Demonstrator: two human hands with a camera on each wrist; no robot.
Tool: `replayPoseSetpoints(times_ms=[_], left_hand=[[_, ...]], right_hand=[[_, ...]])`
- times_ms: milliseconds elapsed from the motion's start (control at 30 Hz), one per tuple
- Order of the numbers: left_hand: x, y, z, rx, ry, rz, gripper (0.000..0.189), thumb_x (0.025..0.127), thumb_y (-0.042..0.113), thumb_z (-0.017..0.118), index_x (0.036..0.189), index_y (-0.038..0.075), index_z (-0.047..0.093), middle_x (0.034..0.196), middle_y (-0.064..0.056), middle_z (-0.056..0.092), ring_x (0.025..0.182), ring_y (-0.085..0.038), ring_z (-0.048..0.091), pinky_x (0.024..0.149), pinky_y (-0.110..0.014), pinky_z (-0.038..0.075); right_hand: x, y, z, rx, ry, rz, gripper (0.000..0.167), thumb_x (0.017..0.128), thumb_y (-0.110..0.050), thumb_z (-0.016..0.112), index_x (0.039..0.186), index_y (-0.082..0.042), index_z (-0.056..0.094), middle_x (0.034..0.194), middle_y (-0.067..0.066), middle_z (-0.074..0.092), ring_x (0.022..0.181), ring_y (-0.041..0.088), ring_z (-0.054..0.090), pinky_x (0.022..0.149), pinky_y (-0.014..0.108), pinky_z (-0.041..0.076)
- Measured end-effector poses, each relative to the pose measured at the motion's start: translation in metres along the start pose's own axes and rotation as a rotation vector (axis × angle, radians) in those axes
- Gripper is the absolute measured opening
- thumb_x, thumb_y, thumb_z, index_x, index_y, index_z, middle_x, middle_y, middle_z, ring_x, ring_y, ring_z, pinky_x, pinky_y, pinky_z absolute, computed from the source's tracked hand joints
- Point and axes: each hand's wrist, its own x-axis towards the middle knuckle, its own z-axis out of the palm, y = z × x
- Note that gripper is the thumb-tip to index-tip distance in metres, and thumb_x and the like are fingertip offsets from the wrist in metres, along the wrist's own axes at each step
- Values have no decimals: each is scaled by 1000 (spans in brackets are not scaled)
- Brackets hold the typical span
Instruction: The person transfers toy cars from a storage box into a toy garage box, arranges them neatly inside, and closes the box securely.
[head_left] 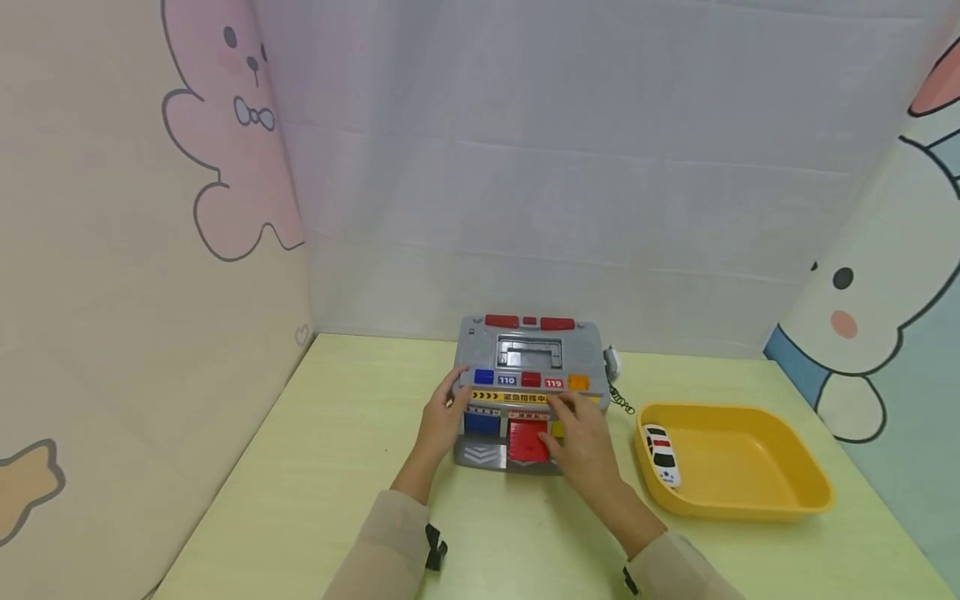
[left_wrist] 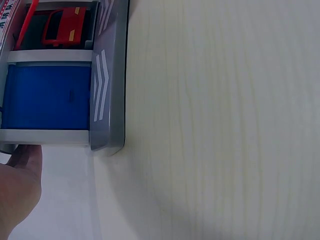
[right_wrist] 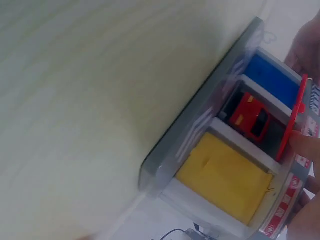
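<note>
A grey toy rescue station [head_left: 585,337] stands on the table with blue, red and yellow garage doors along its front. My left hand [head_left: 441,425] grips its left edge, near the blue door [left_wrist: 50,95]. The red door [head_left: 528,442] is swung up and outward, and in its bay sits a red toy car [right_wrist: 250,116]. My right hand [head_left: 585,437] holds the red door at its right edge with the thumb, its other fingers near the yellow strip above. The yellow door [right_wrist: 225,177] is down. In the head view my right hand partly covers the yellow door.
To the right, a yellow tray [head_left: 750,508] holds a white toy police car [head_left: 663,457] along its left side. A white handset [head_left: 612,360] with a coiled cord hangs at the station's right side. Curtained walls enclose the table at the back and sides.
</note>
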Motion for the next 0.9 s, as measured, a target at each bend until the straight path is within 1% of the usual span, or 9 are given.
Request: replayPoseSetpoints(times_ms=[167,300,433,567,667,900], left_hand=[[0,1,0,4,-4,-5,49,101,46,47,146,28,44,153,-11,35,137,-39,34,106,-59,32],[1,0,0,5,0,-14,48,101,45,47,146,28,45,153,-10,35,137,-38,34,106,-59,32],[1,-1,1,6,1,-16,48,101,45,47,146,29,45,153,-10,36,137,-38,34,106,-59,32],[1,-1,0,7,2,-23,47,101,45,47,146,31,45,153,-9,35,137,-37,33,106,-59,32],[1,-2,0,8,6,-32,46,101,45,47,145,33,45,153,-8,36,137,-37,34,106,-59,32],[1,-2,1,2,3,-28,46,101,46,46,146,33,44,153,-8,36,136,-38,35,105,-60,33]], right_hand=[[-1,8,5,-20,36,-79,65,66,-10,92,123,1,62,120,14,53,111,32,51,98,46,45],[0,12,8,-26,67,-124,66,64,-10,93,121,1,62,118,16,54,108,33,52,96,46,46],[1,12,12,-47,94,-146,66,62,-10,93,118,2,61,117,18,53,106,35,52,94,47,46],[2,13,17,-64,144,-176,66,60,-9,94,115,2,60,113,19,51,100,37,52,89,48,46],[3,14,22,-99,178,-193,66,58,-10,95,112,1,58,109,19,51,96,37,51,84,48,46],[4,15,28,-201,204,-217,64,59,-13,94,108,0,55,102,17,50,86,33,47,73,43,42]])
